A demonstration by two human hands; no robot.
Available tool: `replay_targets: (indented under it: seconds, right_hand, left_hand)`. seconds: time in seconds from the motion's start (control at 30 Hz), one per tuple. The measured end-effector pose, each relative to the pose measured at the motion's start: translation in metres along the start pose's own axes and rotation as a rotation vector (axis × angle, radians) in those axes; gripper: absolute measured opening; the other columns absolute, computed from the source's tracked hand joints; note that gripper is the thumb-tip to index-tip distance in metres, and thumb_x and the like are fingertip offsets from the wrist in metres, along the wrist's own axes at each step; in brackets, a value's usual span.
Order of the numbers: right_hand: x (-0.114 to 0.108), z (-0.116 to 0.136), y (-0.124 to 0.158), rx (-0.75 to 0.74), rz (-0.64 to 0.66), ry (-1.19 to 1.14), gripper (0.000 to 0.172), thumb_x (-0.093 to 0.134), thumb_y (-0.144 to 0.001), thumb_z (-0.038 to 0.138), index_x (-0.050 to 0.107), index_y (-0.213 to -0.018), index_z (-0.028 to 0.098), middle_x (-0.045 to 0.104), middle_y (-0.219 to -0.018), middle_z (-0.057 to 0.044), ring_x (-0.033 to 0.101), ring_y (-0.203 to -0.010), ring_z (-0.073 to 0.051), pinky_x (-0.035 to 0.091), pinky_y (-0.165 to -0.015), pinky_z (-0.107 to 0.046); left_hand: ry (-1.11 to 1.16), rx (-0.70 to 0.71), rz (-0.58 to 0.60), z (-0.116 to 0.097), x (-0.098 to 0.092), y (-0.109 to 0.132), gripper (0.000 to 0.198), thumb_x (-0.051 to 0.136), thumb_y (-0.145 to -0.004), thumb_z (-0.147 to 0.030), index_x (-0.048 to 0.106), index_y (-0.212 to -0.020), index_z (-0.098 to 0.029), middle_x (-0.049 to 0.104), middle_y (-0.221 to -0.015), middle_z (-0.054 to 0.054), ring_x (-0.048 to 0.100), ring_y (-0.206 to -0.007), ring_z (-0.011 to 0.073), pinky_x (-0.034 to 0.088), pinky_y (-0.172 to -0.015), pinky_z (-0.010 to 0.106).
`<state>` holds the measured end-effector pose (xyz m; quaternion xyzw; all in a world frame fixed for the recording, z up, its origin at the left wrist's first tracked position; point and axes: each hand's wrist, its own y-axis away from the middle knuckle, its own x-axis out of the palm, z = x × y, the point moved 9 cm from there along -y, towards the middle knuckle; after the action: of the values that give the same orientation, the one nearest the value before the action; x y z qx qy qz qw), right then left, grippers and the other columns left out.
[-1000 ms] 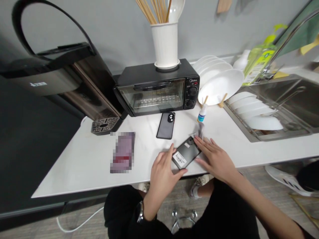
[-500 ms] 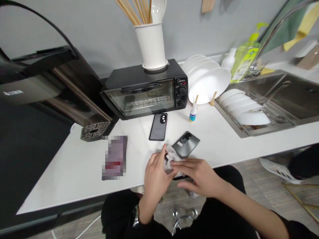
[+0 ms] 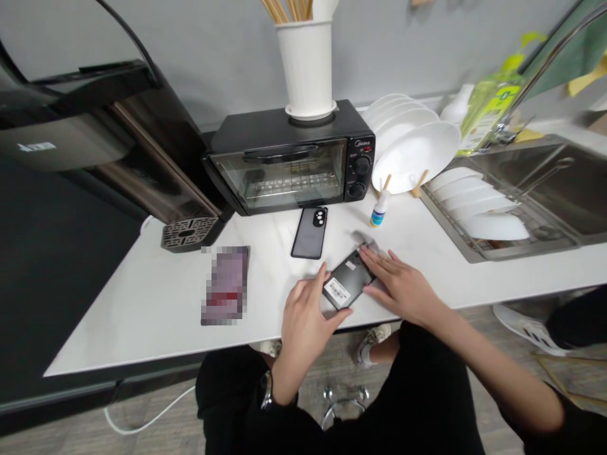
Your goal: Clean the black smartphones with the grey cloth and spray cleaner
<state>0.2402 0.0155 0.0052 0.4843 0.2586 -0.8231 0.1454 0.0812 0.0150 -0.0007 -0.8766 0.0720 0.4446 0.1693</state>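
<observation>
Slantwise, a phone point(image 3: 349, 279) is gripped at its near-left end by left fingers point(image 3: 317, 285).
Its far-right end is partly covered by flat right fingers point(image 3: 379, 264), grip unclear.

On the white surface point(image 3: 142, 322), we hold a dark phone point(image 3: 359, 279), back up, at its near-left end between the thumb and fingers of our left grip point(image 3: 303, 322). Our right grip point(image 3: 403, 291) lies with fingers straight across the far end; a blurred greyish scrap point(image 3: 366, 239) shows beside those fingertips. A white barcode label point(image 3: 337, 290) faces us. Beyond lies a dark-rimmed phone case point(image 3: 308, 240), just before the black toaster oven point(image 3: 289, 167), which carries a white pot point(image 3: 308, 66) of sticks. We see a small bottle point(image 3: 379, 210) upright near the standing plates point(image 3: 417, 158), and, left, a pixelated purplish item point(image 3: 227, 278).
</observation>
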Motion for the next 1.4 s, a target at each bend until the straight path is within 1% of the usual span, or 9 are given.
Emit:
replay_targets:
  seconds: [0.17,0.3,0.43,0.6,0.8,1.0,1.1,1.23,1.4]
  right_hand:
    - [0.013,0.025,0.003,-0.234,0.161,-0.161,0.076,0.053,-0.103,0.063,0.042,-0.162,0.016,0.051,-0.159,-0.016,0.056,-0.143,-0.031,0.039,-0.125,-0.054]
    - [-0.003,-0.009,0.001,-0.039,0.037,-0.049,0.061,0.047,-0.109,0.049,0.039,-0.164,0.024,0.049,-0.161,-0.013,0.053,-0.145,-0.032,0.035,-0.125,-0.062]
    - [0.008,0.016,0.003,-0.195,0.124,-0.166,0.085,0.056,-0.099,0.068,0.037,-0.164,0.016,0.046,-0.161,-0.019,0.053,-0.145,-0.037,0.032,-0.125,-0.063]
    - [-0.009,-0.007,0.003,-0.003,-0.055,-0.381,0.036,0.048,-0.11,0.043,0.072,-0.13,0.025,0.077,-0.13,-0.006,0.075,-0.117,-0.024,0.06,-0.102,-0.039]
    - [-0.016,-0.038,-0.021,-0.001,-0.165,-0.06,0.029,0.051,-0.108,0.028,0.074,-0.125,0.026,0.075,-0.134,-0.006,0.071,-0.12,-0.026,0.062,-0.1,-0.045]
    - [0.02,0.023,-0.006,-0.153,0.076,0.076,0.074,0.05,-0.107,0.051,0.027,-0.167,0.014,0.034,-0.17,-0.017,0.026,-0.16,-0.033,0.033,-0.125,-0.064]
    - [0.025,0.026,0.004,-0.219,0.183,0.057,0.078,0.047,-0.108,0.054,0.017,-0.17,0.017,0.032,-0.17,-0.016,0.029,-0.159,-0.029,0.031,-0.127,-0.06]
    - [0.005,-0.011,-0.006,0.009,-0.016,0.184,0.078,0.045,-0.108,0.054,0.015,-0.17,0.016,0.034,-0.168,-0.021,0.03,-0.158,-0.035,0.032,-0.123,-0.069]
    - [0.025,0.016,-0.008,-0.19,0.125,0.047,0.091,0.048,-0.103,0.065,0.014,-0.17,0.014,0.033,-0.169,-0.019,0.03,-0.158,-0.031,0.032,-0.127,-0.06]
  left_hand:
    - [-0.008,-0.029,0.003,0.002,0.001,0.001,0.099,0.083,-0.087,-0.032,0.024,-0.167,-0.027,0.071,-0.129,0.009,0.063,-0.117,0.031,0.053,-0.101,0.045]
    - [0.003,-0.011,-0.006,-0.001,0.001,0.001,0.103,0.086,-0.084,-0.035,0.025,-0.166,-0.031,0.069,-0.139,0.007,0.06,-0.123,0.0315,0.05,-0.107,0.047]
    - [-0.015,-0.037,0.013,0.0,0.002,0.001,0.1,0.084,-0.086,-0.031,0.025,-0.166,-0.03,0.071,-0.133,0.008,0.062,-0.118,0.0311,0.052,-0.102,0.046]
    - [0.0,-0.036,0.009,-0.001,0.001,0.001,0.107,0.087,-0.084,-0.03,0.019,-0.167,-0.03,0.069,-0.138,0.007,0.06,-0.122,0.0314,0.05,-0.106,0.048]
    - [0.008,-0.034,-0.007,-0.002,0.001,0.0,0.115,0.09,-0.081,-0.032,0.014,-0.168,-0.033,0.068,-0.142,0.004,0.059,-0.124,0.0303,0.049,-0.108,0.047]
    - [-0.011,-0.042,-0.004,0.001,0.003,0.002,0.115,0.089,-0.082,-0.035,0.014,-0.168,-0.027,0.07,-0.136,0.009,0.061,-0.121,0.0304,0.05,-0.106,0.046]
    - [-0.017,-0.052,-0.005,0.002,0.002,0.001,0.114,0.088,-0.082,-0.034,0.014,-0.168,-0.025,0.07,-0.133,0.01,0.061,-0.119,0.0304,0.052,-0.104,0.045]
    - [0.025,-0.037,-0.011,0.0,0.002,0.001,0.115,0.089,-0.081,-0.037,0.013,-0.168,-0.029,0.068,-0.142,0.007,0.059,-0.125,0.0312,0.05,-0.109,0.048]
    - [0.02,-0.065,-0.011,0.004,0.003,0.003,0.105,0.086,-0.085,-0.033,0.02,-0.166,-0.028,0.067,-0.14,0.009,0.06,-0.124,0.0312,0.052,-0.107,0.047]
